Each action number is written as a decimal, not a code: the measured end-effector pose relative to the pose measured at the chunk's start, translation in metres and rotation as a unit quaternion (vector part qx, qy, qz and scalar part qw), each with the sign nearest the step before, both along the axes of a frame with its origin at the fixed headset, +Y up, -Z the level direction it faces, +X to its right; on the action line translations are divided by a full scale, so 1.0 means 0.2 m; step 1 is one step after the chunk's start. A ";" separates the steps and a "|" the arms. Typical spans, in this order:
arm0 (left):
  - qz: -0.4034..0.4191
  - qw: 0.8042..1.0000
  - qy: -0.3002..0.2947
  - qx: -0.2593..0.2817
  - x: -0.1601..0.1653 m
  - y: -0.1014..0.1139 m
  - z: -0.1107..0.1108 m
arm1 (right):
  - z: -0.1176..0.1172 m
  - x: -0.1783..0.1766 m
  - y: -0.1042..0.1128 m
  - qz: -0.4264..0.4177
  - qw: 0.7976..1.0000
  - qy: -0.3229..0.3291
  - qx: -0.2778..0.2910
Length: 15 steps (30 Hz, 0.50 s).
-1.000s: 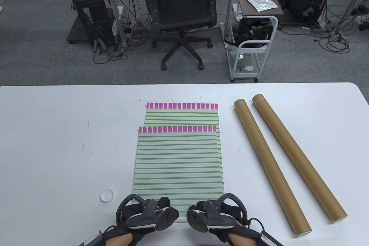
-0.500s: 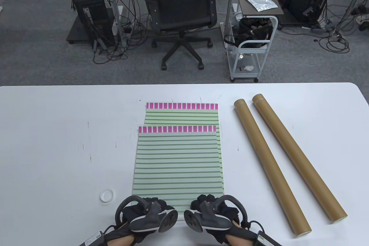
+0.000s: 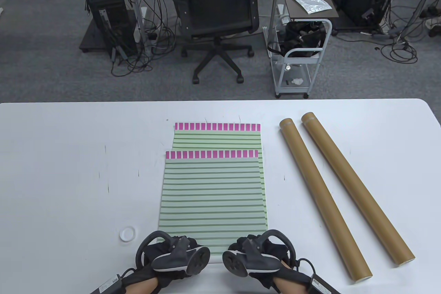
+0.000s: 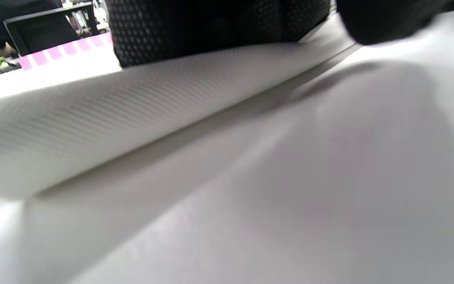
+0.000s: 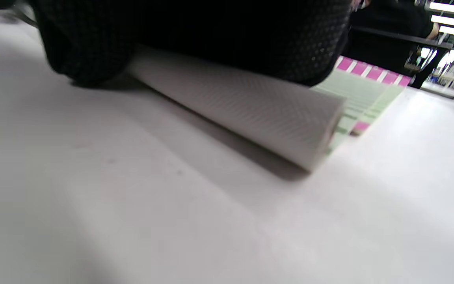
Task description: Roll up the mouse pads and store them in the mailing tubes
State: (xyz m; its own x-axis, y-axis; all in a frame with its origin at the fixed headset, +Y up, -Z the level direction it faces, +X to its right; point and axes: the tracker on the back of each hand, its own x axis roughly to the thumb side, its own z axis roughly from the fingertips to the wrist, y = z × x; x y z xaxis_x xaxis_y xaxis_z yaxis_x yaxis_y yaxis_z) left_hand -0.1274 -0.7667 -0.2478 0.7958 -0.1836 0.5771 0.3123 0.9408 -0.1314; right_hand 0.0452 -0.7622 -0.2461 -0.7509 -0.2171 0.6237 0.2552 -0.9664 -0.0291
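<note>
Two green-striped mouse pads with pink far bands lie overlapped mid-table. The top pad (image 3: 212,194) is nearer; the lower pad (image 3: 217,137) sticks out behind it. My left hand (image 3: 179,244) and right hand (image 3: 249,242) sit side by side on the top pad's near edge. That edge is curled into a thin roll showing its white textured underside (image 4: 132,114) (image 5: 250,114). Gloved fingers (image 4: 211,27) (image 5: 211,35) wrap over the roll from above, in both wrist views. Two brown mailing tubes (image 3: 324,197) (image 3: 356,187) lie slanted to the right.
A small white round cap (image 3: 127,234) lies on the table (image 3: 62,170) just left of my left hand. Beyond the table's far edge stand an office chair (image 3: 218,14) and a small cart (image 3: 299,52).
Both hands stayed at the top pad's near edge, shifting only slightly. The visible near edge of the pad has crept a little away from the table's front. The tubes have not moved.
</note>
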 end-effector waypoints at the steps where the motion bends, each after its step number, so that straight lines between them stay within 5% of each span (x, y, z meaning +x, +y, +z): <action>1: -0.013 1.000 -0.001 0.026 0.00 -0.01 0.00 | 0.00 0.00 0.00 0.000 1.000 -0.001 -0.002; 8: -0.021 0.996 -0.010 0.083 0.01 0.01 0.03 | -0.01 0.02 0.00 -0.021 1.000 -0.009 0.000; 15: 0.007 0.998 0.024 0.050 -0.03 0.01 -0.02 | -0.03 0.04 0.01 -0.033 0.999 -0.025 -0.010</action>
